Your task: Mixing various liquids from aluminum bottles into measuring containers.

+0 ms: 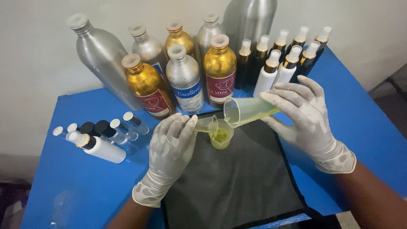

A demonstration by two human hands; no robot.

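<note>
Small clear plastic cup of yellow-green liquid [221, 136] stands on dark grey cloth mat [237, 178]. Gloved left hand [171, 146] grips small tilted clear beaker [207, 124] over it; gloved right hand [303, 112] grips larger tilted translucent measuring cup [246, 111]. Gold and silver metal bottles [186, 74] behind, on blue table [360, 123].

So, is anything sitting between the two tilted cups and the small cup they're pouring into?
Nothing visible. The right hand tilts the larger cup and the left hand the smaller cup, both lips directly over the standing cup.
</note>
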